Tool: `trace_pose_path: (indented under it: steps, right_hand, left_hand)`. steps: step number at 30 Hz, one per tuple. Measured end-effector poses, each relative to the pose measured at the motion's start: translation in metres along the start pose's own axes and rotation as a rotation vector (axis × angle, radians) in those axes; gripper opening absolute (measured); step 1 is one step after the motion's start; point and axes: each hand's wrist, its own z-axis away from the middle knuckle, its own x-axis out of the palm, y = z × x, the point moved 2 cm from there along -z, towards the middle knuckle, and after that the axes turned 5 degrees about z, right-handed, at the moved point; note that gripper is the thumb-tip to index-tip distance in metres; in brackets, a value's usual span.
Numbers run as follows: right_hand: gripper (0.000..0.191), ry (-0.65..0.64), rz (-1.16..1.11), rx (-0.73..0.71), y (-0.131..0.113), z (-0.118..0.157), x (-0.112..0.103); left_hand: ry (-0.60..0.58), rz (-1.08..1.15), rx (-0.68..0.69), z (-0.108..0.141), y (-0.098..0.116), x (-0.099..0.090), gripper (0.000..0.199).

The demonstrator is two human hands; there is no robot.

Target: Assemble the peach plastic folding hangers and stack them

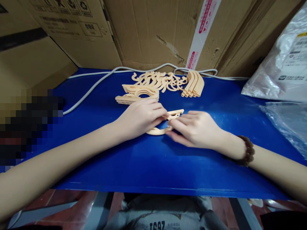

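Near the middle of the blue table, my left hand (146, 116) is closed on a cream plastic piece (177, 112), whose straight bar and small arch show between my hands. A curved cream part (157, 131) extends below my left fingers toward my right fingertips. My right hand (194, 129), slightly blurred, has its thumb and fingers pinched at the right end of that curved part. Just behind my left hand lie stacked cream frames (139, 92). Farther back are a row of cream hooks (158, 80) and a bundle of curved tubes (193, 83).
Cardboard boxes (153, 35) stand along the back and left. A white cable (96, 83) runs across the table's rear. Plastic bags (275, 73) lie at the right. A dark pixelated area covers the left edge. The blue table's (153, 172) front edge is close to my body.
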Motion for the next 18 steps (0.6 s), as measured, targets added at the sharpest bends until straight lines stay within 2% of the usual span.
trace_pose_path:
  steps: [4, 11, 18]
  right_hand:
    - [0.037, 0.024, 0.097, 0.065, 0.014, 0.001, 0.001]
    - [0.039, 0.074, 0.073, -0.161, 0.009, 0.004, 0.004]
    - [0.04, 0.033, 0.031, -0.142, 0.009, 0.004, 0.005]
  left_hand:
    - [-0.008, -0.138, 0.058, 0.001, -0.002, -0.001, 0.03]
    - [-0.036, -0.192, 0.017, 0.0, -0.009, -0.005, 0.027]
    - [-0.037, -0.201, 0.018, 0.0, -0.006, -0.006, 0.024]
